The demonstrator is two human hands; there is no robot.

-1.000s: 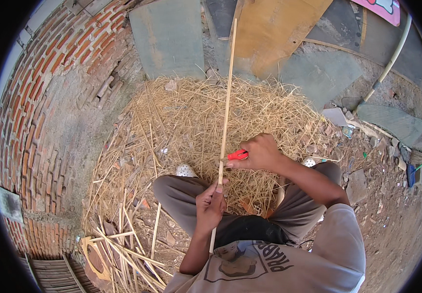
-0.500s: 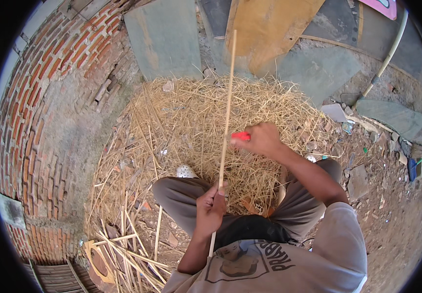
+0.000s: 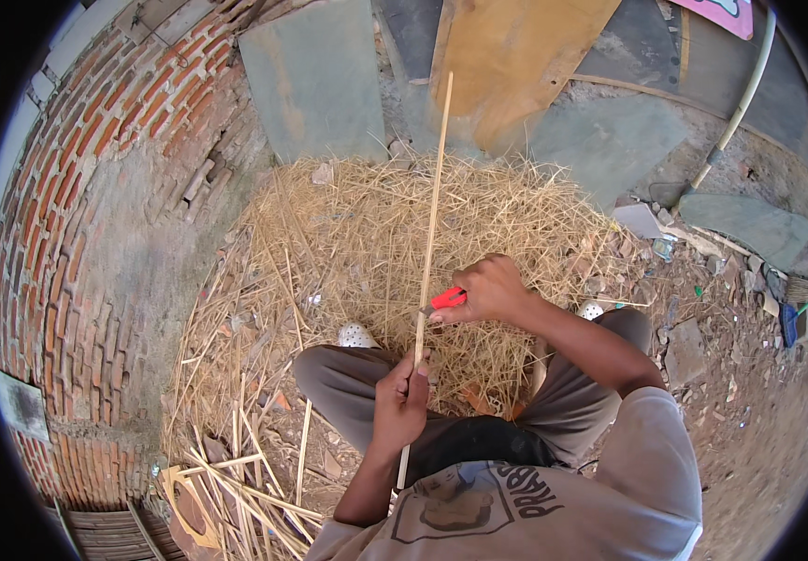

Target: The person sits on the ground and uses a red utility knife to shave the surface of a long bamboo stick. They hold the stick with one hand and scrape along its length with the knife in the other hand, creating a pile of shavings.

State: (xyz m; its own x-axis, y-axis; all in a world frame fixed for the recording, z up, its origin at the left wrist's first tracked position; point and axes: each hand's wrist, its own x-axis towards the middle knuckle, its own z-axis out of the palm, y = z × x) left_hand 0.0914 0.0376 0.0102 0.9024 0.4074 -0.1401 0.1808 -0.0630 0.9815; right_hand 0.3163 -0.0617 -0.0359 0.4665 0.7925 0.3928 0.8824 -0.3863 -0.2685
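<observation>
A long, thin, pale bamboo strip [image 3: 436,192] stands lengthwise in front of me, its far end reaching toward the boards at the back. My left hand [image 3: 401,402] is closed around its lower part, and the near end sticks out below by my shirt. My right hand [image 3: 493,292] grips a red-handled knife [image 3: 449,298]. The knife's front end meets the strip a little above my left hand; most of the blade is too small to make out.
Straw-like shavings [image 3: 357,224] cover the ground before my crossed legs. Several cut strips [image 3: 250,491] lie at the lower left. A brick wall [image 3: 72,252] rises at the left, and boards [image 3: 315,84] lean at the back. Rubble [image 3: 685,351] and a blue broom [image 3: 789,325] are at the right.
My right hand and the red knife have moved down along the strip, nearer my left hand. The strip's far end sits slightly lower. My left hand keeps its grip.
</observation>
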